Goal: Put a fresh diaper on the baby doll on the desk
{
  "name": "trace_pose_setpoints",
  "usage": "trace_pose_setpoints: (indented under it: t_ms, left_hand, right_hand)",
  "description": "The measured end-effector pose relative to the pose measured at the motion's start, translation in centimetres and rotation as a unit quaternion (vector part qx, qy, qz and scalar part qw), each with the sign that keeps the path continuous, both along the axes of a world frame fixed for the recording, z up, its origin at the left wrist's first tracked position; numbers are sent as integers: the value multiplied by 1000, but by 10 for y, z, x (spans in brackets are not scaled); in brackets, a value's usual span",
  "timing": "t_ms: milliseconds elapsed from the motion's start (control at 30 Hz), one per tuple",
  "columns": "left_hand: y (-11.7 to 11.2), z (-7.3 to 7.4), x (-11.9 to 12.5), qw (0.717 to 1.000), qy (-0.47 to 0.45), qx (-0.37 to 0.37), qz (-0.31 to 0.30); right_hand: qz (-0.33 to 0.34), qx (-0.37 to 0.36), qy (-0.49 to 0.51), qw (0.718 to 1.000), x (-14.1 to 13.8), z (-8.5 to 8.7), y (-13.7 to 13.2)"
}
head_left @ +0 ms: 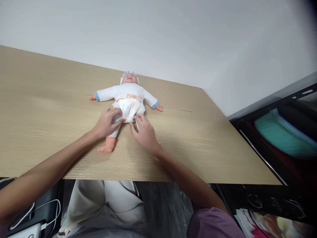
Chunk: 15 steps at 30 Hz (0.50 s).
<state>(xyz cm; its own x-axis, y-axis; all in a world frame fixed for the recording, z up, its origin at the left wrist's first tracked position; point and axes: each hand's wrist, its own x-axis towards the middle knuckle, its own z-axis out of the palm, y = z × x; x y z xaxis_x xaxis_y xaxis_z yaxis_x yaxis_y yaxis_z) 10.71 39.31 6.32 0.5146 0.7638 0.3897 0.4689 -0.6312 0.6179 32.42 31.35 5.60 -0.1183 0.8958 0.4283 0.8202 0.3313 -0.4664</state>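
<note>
A baby doll lies on its back on the wooden table, arms spread, in a white outfit with blue cuffs and a printed cap. Around its hips is a white diaper with an orange printed band at the waist. My left hand is closed, its fingertips gripping the diaper's edge at the leg opening on the left. On the opposite leg opening, my right hand pinches the diaper with bent fingers. One bare foot of the doll shows below my left hand; my right hand and forearm mostly hide the other leg.
The light wooden table meets a white wall behind the doll. On the right stands a dark shelf with a green item. Below the front edge are my legs, white cables on the left and printed packaging on the right.
</note>
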Motion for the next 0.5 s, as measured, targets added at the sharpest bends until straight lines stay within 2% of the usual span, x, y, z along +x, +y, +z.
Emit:
trace_pose_setpoints:
  t_ms: [200,333,500]
  left_hand:
    - [2,-3,1,999,-22,-27,37]
    - [4,-8,2,987,-108,-114,33]
    - [2,-10,3,954,-209,-212,33]
  right_hand:
    - [-15,-38,-16,999,-1,0,4]
    - [-38,-61,-8,997,-1,-1,7]
    - [-47,-43,124,990,7,0,11]
